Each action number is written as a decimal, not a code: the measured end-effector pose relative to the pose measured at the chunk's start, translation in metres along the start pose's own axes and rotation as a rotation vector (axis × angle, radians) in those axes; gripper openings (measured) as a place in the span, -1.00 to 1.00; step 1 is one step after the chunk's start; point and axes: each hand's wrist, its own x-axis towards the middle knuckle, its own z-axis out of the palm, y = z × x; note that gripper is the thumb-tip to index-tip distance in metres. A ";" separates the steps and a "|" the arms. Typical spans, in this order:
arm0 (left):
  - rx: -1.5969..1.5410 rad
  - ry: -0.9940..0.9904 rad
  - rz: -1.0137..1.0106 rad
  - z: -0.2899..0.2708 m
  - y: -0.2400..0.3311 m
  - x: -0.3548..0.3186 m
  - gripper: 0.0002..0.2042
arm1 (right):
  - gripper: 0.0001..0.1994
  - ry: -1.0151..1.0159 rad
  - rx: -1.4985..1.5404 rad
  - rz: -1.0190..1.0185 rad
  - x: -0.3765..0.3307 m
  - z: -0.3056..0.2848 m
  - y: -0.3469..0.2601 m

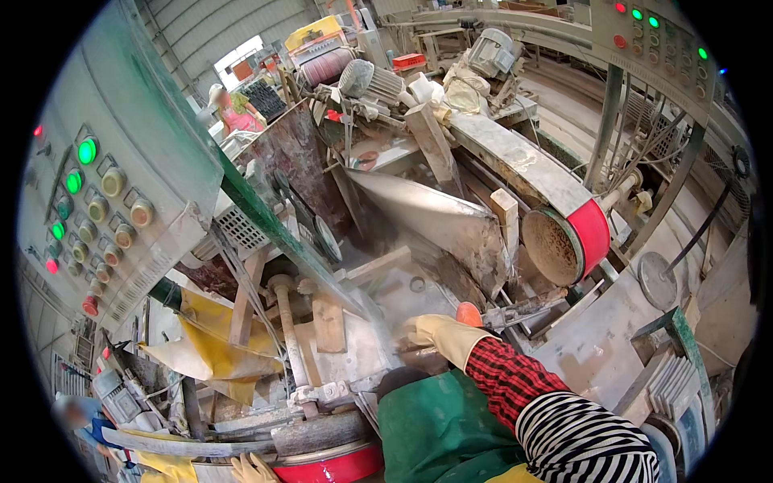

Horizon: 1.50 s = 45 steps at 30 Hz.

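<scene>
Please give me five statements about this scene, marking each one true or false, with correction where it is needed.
1. The right hand wears a pale glove. True.
2. The right sleeve is plain blue. False: it is checked red and black near the wrist.
3. The left hand is near the picture's lower edge. True.
4. The left control panel is entirely unlit. False: several of its buttons glow green.
5. A green apron shows below the right hand. True.
</scene>
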 end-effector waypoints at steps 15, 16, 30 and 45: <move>0.012 0.108 0.080 0.000 0.009 -0.005 -0.53 | -0.56 0.033 0.002 -0.085 0.002 0.000 0.006; 0.014 0.121 0.085 -0.001 0.010 -0.007 -0.53 | -0.56 0.026 0.002 -0.077 0.002 0.000 0.005; -0.042 0.046 0.045 -0.001 0.021 -0.013 -0.51 | -0.52 0.016 -0.051 -0.032 0.003 0.001 0.004; -0.082 0.067 0.069 -0.007 0.033 -0.019 -0.48 | -0.51 -0.009 -0.036 0.012 0.003 0.005 0.004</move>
